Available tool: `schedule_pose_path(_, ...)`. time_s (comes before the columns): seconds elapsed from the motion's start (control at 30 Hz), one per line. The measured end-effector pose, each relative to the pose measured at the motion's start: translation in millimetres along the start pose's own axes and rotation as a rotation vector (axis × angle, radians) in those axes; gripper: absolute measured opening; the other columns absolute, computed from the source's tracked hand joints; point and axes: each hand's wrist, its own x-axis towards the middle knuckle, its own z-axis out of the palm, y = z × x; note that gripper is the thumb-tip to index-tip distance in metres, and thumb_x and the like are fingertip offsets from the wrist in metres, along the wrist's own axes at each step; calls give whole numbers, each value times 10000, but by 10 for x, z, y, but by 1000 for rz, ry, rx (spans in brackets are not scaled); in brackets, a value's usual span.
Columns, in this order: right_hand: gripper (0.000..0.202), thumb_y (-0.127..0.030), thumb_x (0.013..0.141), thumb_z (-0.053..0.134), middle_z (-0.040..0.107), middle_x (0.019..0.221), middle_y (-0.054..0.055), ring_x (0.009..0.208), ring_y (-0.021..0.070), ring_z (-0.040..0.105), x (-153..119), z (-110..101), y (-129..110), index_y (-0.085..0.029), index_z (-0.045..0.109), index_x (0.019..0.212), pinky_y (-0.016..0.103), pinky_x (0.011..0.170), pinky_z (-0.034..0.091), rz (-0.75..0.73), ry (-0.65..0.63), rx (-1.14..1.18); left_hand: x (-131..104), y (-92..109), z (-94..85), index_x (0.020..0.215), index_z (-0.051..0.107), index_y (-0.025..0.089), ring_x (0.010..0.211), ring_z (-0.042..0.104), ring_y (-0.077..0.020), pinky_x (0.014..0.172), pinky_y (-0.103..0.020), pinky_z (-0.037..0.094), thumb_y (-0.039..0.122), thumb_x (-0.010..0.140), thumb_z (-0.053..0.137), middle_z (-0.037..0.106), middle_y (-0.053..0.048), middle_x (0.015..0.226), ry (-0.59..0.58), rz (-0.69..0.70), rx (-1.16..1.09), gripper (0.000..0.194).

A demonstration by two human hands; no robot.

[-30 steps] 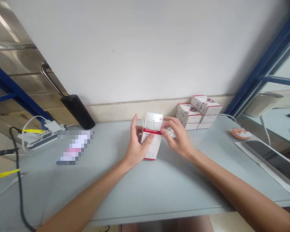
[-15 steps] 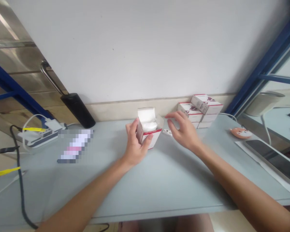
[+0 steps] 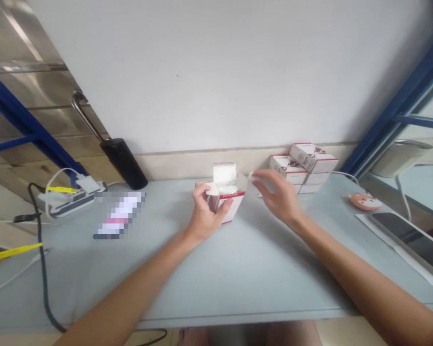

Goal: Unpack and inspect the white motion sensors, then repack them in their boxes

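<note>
An open white carton [image 3: 232, 207] with a red band lettered "DETECTOR" stands tilted in my left hand [image 3: 206, 211], whose fingers and thumb are wrapped round its side. Its top flaps are up, and something in clear or white wrapping [image 3: 228, 189] shows inside. Just right of the carton's mouth, my right hand [image 3: 279, 194] is closed in a pinch on a small white piece [image 3: 251, 176], too blurred to name. Under that hand, a bit of another white item [image 3: 260, 195] shows on the table; the hand hides most of it.
Several similar red-and-white boxes [image 3: 315, 166] are stacked against the wall at right. An orange animal-faced object [image 3: 365, 202] and a dark flat device [image 3: 411, 240] lie farther right. At left are a phone [image 3: 119, 216], a black cylinder [image 3: 124, 163] and a power strip [image 3: 77, 200] with cables.
My right hand has closed from a loose, open pose into a pinch and now has a small white piece at its fingertips. The left hand still holds the carton; the view has shifted slightly.
</note>
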Motion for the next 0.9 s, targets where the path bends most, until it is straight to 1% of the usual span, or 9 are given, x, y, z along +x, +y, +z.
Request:
schedule_pose_path(0.07,168,-279,1015,645,776,1182,81,1073,251,742,36,-110,-206,-275,702,1173,435,943,609,-60,204,114,16,34,-8,1348,301,319,1051,562,-170,916,-344,509,235,942,744,424,-30,1144,-25,28,12,607)
schedule_pose_path(0.13,170,-247,989,684,775,1164,79,1048,254,749,29,-180,-395,-293,709,1150,435,903,626,-161,225,157,21,86,-4,1370,293,320,1057,563,-176,911,-354,521,230,936,748,418,-42,1167,-56,65,20,635)
schedule_pose_path(0.27,243,-130,995,635,795,1109,36,935,204,766,-27,-170,-568,-322,730,1111,387,830,628,-297,41,200,23,207,4,1367,300,343,1099,566,-205,850,-341,559,220,925,765,437,-61,1189,-135,173,51,653)
schedule_pose_path(0.43,259,-120,992,628,827,1092,-3,1012,235,748,-16,-150,-476,-330,744,1090,448,901,563,-342,-77,130,36,270,-4,1343,336,337,1037,590,-205,794,-330,565,227,909,784,458,-56,1158,-131,206,74,634)
schedule_pose_path(0.6,404,-68,1006,531,768,1314,9,1059,213,743,-19,-224,-502,-336,697,1257,423,908,553,-414,-233,125,44,255,-3,1374,349,331,1058,581,-216,819,-350,554,206,892,786,480,-65,1179,-98,230,86,662)
schedule_pose_path(0.67,469,-92,1016,529,684,1460,36,1211,234,705,-7,-247,-532,-348,630,1396,429,966,558,-405,-237,127,54,248,-9,1403,357,312,1071,562,-218,833,-355,547,192,883,786,472,-70,1181,-93,240,105,684)
schedule_pose_path(0.77,474,-149,1034,510,614,1523,86,1359,275,622,54,-278,-453,-340,590,1460,472,1065,532,-323,-52,99,73,230,-26,1443,356,286,1082,530,-223,863,-368,532,197,884,771,455,-76,1180,-82,210,148,702)
schedule_pose_path(0.83,382,-197,1042,495,667,1412,112,1282,291,659,96,-285,-287,-309,655,1371,478,1033,544,-194,69,32,80,205,-35,1454,350,281,1058,521,-221,862,-371,523,211,892,757,449,-70,1160,-64,165,156,697)
schedule_pose_path(0.9,299,-254,1043,499,730,1211,107,1046,275,725,99,-261,-62,-278,710,1253,423,864,578,-18,8,-91,77,169,-38,1445,348,282,1019,515,-213,852,-368,516,218,898,748,440,-55,1123,-41,133,142,680)
